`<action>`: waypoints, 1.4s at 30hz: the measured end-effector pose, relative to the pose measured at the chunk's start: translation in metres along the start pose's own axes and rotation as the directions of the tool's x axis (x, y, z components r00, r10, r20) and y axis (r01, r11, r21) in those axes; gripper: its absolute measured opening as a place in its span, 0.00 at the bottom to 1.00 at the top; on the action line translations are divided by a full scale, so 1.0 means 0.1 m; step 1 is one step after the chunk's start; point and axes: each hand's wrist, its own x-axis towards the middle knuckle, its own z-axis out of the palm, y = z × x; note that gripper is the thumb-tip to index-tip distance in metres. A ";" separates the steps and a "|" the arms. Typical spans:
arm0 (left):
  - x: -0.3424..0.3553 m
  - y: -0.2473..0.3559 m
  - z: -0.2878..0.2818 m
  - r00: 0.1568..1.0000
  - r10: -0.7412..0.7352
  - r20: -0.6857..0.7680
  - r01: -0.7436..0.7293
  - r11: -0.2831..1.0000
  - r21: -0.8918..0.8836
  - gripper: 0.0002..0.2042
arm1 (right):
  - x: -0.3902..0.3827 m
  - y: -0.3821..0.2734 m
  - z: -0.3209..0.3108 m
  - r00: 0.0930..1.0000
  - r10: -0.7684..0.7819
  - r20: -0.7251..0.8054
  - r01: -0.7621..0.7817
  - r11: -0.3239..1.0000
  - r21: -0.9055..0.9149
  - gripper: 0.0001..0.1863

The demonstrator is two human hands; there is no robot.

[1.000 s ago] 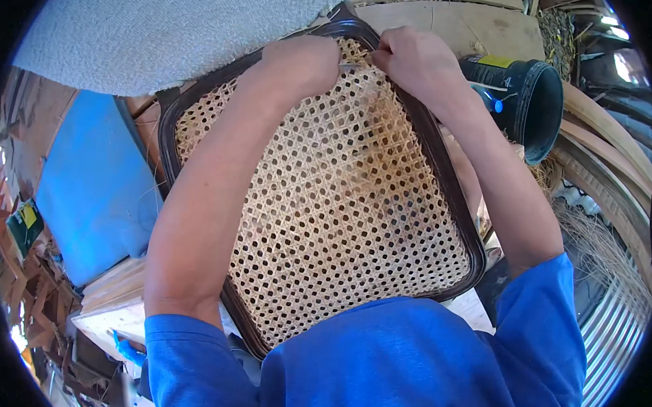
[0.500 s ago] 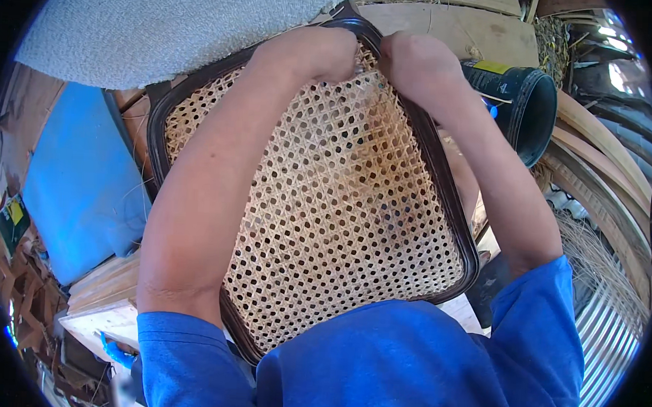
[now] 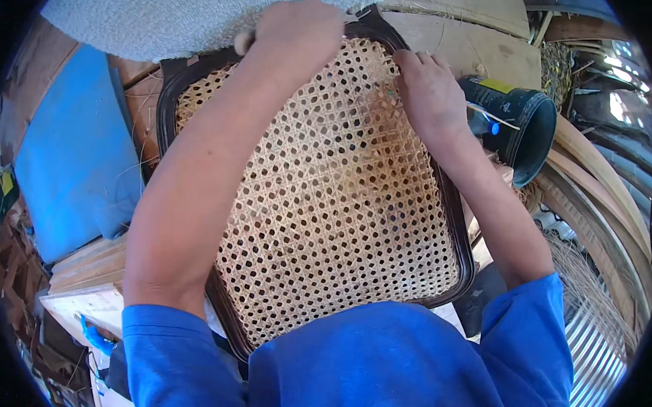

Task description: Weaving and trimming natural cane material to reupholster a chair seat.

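A caned seat panel of pale woven strands lies before me, with open holes all over and brown stains toward its upper right. Its dark, rounded wooden frame borders the weave. Over the far edge, my left hand is closed, and most of its fingers are hidden. A small rounded tan end shows at its left side; I cannot tell whether it is a fingertip or a handle. My right hand grips the frame near the far right corner, its fingers bent over the dark wood.
Grey textured fabric covers the far left. A blue sheet stands at the left above stacked boards. On the right lies a dark green bucket beside a blue-capped bottle, curved wood strips and loose cane strands.
My left hand has moved up and left from the weave to beyond the far frame edge. The right hand has shifted slightly down and right, along the frame.
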 end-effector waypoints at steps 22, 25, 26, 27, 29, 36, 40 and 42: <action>-0.03 0.16 0.05 0.998 0.054 0.035 -0.054 0.999 -0.011 0.12 | 0.36 0.05 -0.05 0.997 0.002 0.072 -0.017 0.978 0.209 0.09; 0.02 0.21 -0.01 0.997 0.043 0.065 -0.043 0.999 -0.010 0.13 | 0.44 0.08 -0.16 0.988 0.012 0.155 -0.044 0.978 0.205 0.10; 0.04 0.23 -0.02 0.994 0.032 0.109 -0.032 0.999 0.001 0.14 | 0.47 0.09 -0.20 0.988 0.012 0.156 -0.044 0.978 0.202 0.10; 0.06 0.24 -0.03 0.994 0.027 0.109 -0.027 1.000 0.000 0.14 | 0.52 0.09 -0.24 0.972 0.031 0.232 -0.070 0.984 0.164 0.11; 0.09 0.26 -0.01 0.994 -0.048 0.099 0.060 0.991 -0.121 0.15 | 0.56 0.08 -0.25 0.950 0.049 0.307 -0.091 0.988 0.122 0.11; 0.19 0.20 0.22 0.997 0.009 0.072 0.008 0.972 -0.237 0.14 | 0.73 -0.02 -0.34 0.879 0.096 0.466 -0.087 0.995 -0.040 0.13; 0.11 0.18 0.33 0.997 0.073 -0.036 -0.078 0.983 -0.166 0.12 | 0.77 0.11 -0.23 0.855 -0.046 0.517 0.080 0.996 -0.043 0.12; 0.09 0.17 0.31 0.988 0.132 -0.075 -0.139 0.984 -0.113 0.11 | 0.66 0.24 0.02 0.926 -0.110 0.361 0.136 0.990 -0.046 0.12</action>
